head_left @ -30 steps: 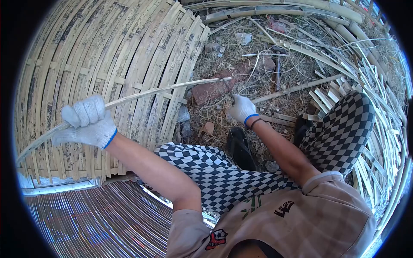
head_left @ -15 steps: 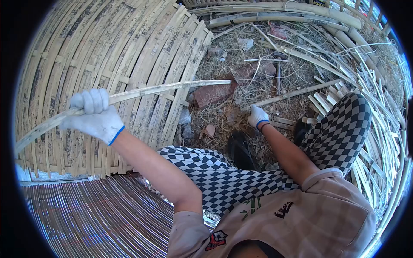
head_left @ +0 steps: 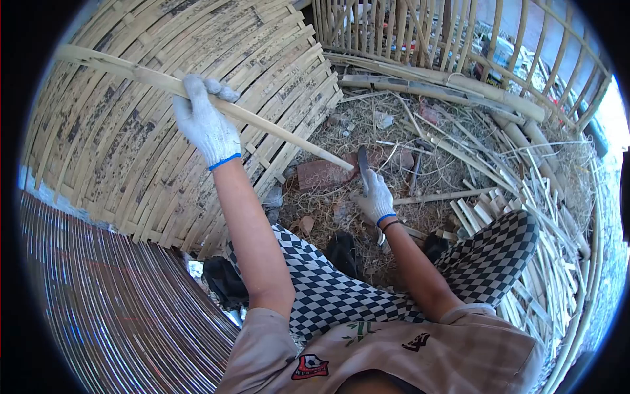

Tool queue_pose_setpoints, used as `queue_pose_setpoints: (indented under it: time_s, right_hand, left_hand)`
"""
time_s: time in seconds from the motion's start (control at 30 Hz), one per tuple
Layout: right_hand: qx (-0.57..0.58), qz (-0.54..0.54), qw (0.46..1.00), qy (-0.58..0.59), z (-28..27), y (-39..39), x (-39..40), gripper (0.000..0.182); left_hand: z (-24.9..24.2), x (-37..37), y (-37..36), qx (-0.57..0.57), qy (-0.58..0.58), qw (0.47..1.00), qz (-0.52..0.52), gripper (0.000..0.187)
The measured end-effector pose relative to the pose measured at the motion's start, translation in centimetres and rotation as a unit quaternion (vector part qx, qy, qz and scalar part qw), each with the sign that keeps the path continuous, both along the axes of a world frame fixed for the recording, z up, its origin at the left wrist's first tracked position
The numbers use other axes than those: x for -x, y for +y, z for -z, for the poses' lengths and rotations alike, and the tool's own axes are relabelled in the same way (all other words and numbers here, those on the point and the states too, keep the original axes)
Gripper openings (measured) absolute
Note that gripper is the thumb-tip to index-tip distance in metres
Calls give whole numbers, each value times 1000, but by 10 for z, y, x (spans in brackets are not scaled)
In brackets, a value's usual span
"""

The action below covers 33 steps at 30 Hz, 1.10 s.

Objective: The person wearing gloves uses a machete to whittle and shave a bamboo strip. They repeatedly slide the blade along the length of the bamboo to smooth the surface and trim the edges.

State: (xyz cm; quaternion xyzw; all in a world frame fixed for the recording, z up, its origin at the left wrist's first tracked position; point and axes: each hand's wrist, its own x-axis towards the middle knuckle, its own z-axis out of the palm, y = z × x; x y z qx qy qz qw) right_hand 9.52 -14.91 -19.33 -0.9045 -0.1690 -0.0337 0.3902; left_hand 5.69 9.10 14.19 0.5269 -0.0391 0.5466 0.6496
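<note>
Covered grip, cropped surroundings
The right hand (head_left: 375, 197) covered the handle of the knife (head_left: 363, 161); the bamboo strip (head_left: 282, 134) met the view's dark left edge, its outer end unclear. The woven panel (head_left: 125, 151) and slatted fence (head_left: 401, 29) were cut off above, the shirt crest (head_left: 310, 367)'s lettering too small to read.

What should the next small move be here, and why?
Probably ease the knife in the right hand against the near end of the bamboo strip. The left hand grips that strip, its end shows over the red brick, and the blade is right beside it; whether they already touch, I can't tell.
</note>
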Motion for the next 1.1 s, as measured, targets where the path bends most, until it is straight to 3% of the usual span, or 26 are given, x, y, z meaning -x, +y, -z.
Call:
queue_pose_setpoints:
  time_s: [0.1,0.2,0.23,0.37,0.53,0.63,0.73,0.9,1.0,1.1]
  right_hand:
    - [-46,-13,990,-129,-16,2,3,86]
    - [-43,-136,989,39,-37,-4,9,77]
    - [-61,-126,990,33,-33,-4,14,53]
    - [-63,-127,990,18,-22,1,22,24]
    - [-117,-142,983,11,-13,9,31,22]
    - [-168,-152,974,15,-14,20,35,23]
    - [-163,-169,971,36,-49,25,48,25]
    - [-248,-175,953,20,-80,37,67,31]
    - [-302,-177,927,135,-93,39,75,34]
    - [-339,-194,903,181,-107,41,82,40]
  left_hand:
    - [-27,28,1,56,-22,998,-21,29]
    - [-26,43,25,78,-65,994,36,27]
    - [-24,46,30,78,-73,993,40,28]
    - [-22,49,43,48,-100,991,70,36]
    - [-21,52,45,-54,-58,985,154,57]
    - [-13,53,46,-60,31,977,201,59]
    - [-8,51,37,-66,74,978,183,53]
    - [-1,48,39,-103,202,962,153,36]
    - [-1,50,37,-170,260,946,91,36]
    - [5,45,38,-151,286,937,132,38]
